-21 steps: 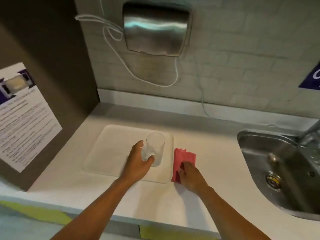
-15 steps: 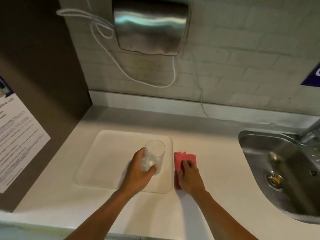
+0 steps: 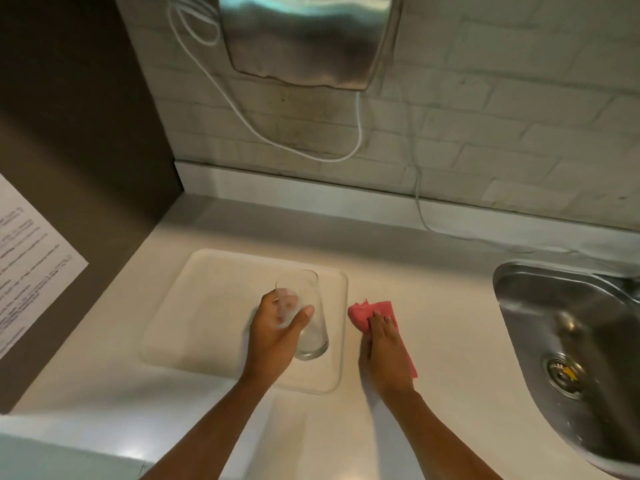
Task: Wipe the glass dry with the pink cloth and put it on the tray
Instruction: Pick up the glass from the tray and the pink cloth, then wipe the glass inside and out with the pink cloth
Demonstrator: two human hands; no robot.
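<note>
A clear drinking glass (image 3: 311,327) stands upright on the right part of the white tray (image 3: 207,306). My left hand (image 3: 273,334) is wrapped around the glass from the left, thumb on its near side. The pink cloth (image 3: 372,308) lies on the counter just right of the tray. My right hand (image 3: 381,351) rests flat on top of the cloth, fingers spread over it, covering its middle. Whether the fingers grip the cloth or only press on it is unclear.
A steel sink (image 3: 568,341) with a drain sits at the right. A metal hand dryer (image 3: 311,39) hangs on the tiled wall with a white cable (image 3: 311,150) looping below. A dark side panel with a printed sheet (image 3: 31,265) closes the left.
The view has tilted down and closer. My left hand keeps hold of the glass on the tray. My right hand has slid further onto the pink cloth.
</note>
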